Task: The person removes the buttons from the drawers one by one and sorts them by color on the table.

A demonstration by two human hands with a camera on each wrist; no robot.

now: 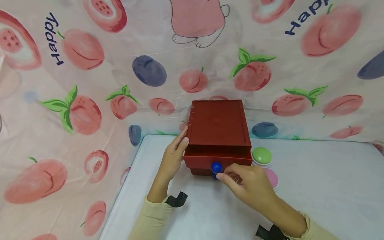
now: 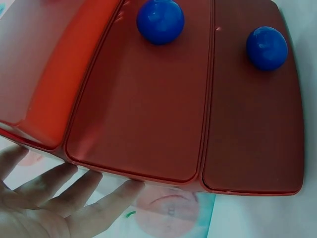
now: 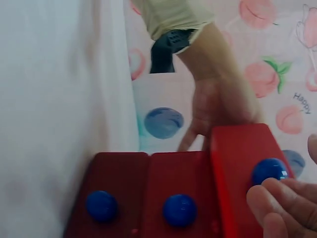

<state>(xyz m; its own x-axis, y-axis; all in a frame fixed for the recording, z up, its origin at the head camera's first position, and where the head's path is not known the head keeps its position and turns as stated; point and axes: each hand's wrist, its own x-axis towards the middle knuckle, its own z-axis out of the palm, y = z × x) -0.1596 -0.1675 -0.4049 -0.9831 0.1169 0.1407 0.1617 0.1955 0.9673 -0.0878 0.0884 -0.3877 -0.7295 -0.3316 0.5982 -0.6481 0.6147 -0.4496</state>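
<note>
A dark red drawer box (image 1: 220, 123) stands on the white table, its top drawer (image 1: 198, 162) pulled partly out. Blue round knobs sit on the drawer fronts; the top one (image 1: 216, 167) faces me. My left hand (image 1: 172, 160) rests against the box's left side, fingers extended along it, as the left wrist view also shows. Right beside the top knob is my right hand (image 1: 255, 183), fingers bent loosely. In the right wrist view its fingertips (image 3: 260, 198) overlap that knob while the thumb stands apart. The middle drawer (image 2: 138, 99) and bottom drawer (image 2: 255, 124) are shut.
Two round lidded containers, one with a green lid (image 1: 262, 155) and one with a pink lid (image 1: 271, 178), stand close to the box's right side. A fruit-printed cloth (image 1: 162, 40) hangs behind and left of the white table (image 1: 324, 186).
</note>
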